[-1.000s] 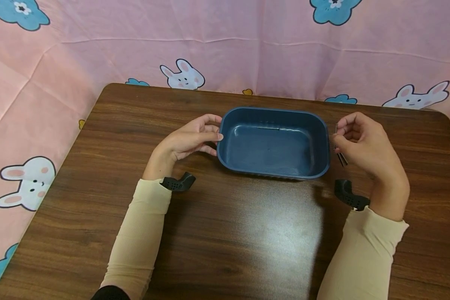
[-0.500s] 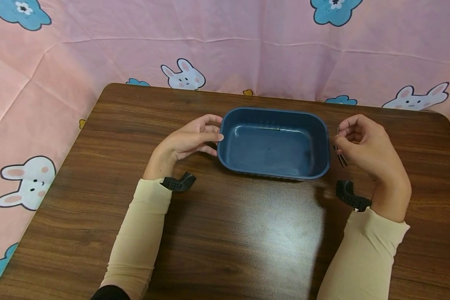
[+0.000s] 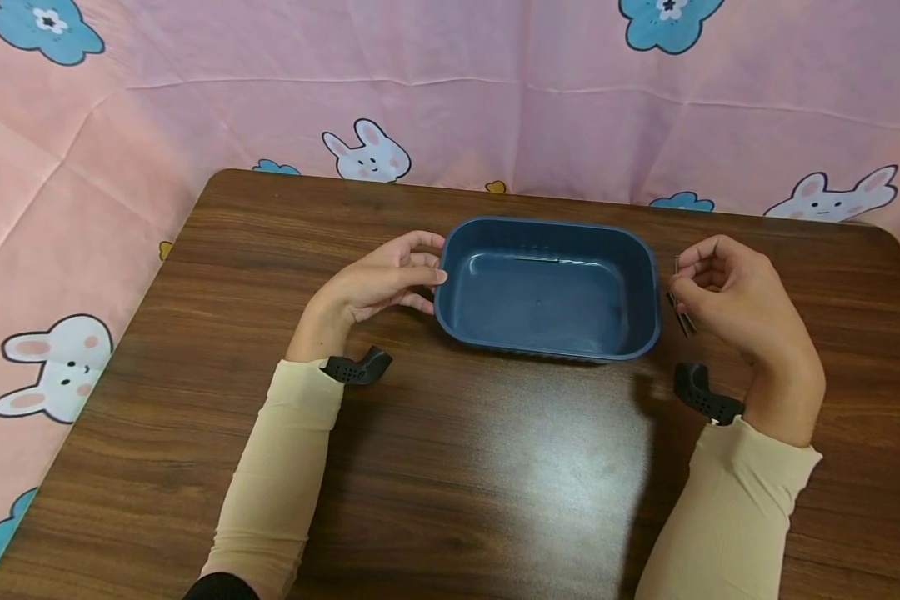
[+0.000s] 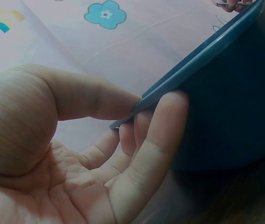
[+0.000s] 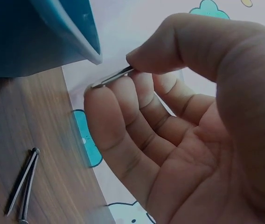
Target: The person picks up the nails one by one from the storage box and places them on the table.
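A deep blue plastic basin point(image 3: 537, 312) with rounded corners stands on the table. My left hand point(image 3: 378, 279) grips its left rim, thumb on top and fingers against the outer wall, as the left wrist view shows closely. Off the basin's right end, my right hand point(image 3: 738, 296) pinches a thin metal nail point(image 5: 113, 77) between thumb and fingertips, just outside the rim. Two more nails point(image 5: 28, 189) lie on the wood below that hand, side by side with one head at each end. Inside the basin, a thin dark strip point(image 3: 537, 259) lies along the far side of the floor.
The brown wood-grain table point(image 3: 450, 467) extends in front of the basin and to both sides. Behind it and at the left hangs a pink cloth point(image 3: 457, 50) printed with rabbits and blue flowers. Each wrist carries a black camera mount point(image 3: 357, 365).
My right hand has shifted slightly right and toward me, still pinching the nail. My left hand and the basin have stayed in place.
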Demonstrator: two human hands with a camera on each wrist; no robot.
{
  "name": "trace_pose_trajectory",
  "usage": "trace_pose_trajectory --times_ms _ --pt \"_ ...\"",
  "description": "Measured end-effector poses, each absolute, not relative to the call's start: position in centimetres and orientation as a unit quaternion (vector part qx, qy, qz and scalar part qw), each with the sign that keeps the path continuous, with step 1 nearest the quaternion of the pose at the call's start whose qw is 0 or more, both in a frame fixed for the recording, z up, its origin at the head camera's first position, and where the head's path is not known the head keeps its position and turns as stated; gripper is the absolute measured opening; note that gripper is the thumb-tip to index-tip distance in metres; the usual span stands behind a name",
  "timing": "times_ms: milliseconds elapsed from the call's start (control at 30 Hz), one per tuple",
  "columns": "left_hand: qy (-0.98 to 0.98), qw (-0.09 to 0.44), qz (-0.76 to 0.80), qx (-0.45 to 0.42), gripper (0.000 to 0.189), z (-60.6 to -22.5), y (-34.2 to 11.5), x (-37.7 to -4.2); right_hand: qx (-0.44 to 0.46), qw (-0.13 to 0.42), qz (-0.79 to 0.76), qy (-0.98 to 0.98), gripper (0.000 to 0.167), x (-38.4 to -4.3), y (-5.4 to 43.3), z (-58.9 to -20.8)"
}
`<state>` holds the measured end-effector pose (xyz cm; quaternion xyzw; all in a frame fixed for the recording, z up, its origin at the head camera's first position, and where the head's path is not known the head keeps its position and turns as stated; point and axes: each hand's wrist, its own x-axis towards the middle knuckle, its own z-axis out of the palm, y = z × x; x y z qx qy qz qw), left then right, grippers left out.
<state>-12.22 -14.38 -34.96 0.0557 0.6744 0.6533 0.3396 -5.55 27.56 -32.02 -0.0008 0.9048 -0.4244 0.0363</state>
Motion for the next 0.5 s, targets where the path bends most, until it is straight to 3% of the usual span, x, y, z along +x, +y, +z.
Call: trace_pose_trajectory --times_ms 500 --pt "0.676 0.338 0.652 0.053 0.058 -35.02 -14.45 -12.27 0.001 0.044 -0.427 0.903 0.017 -5.57 28.00 -32.36"
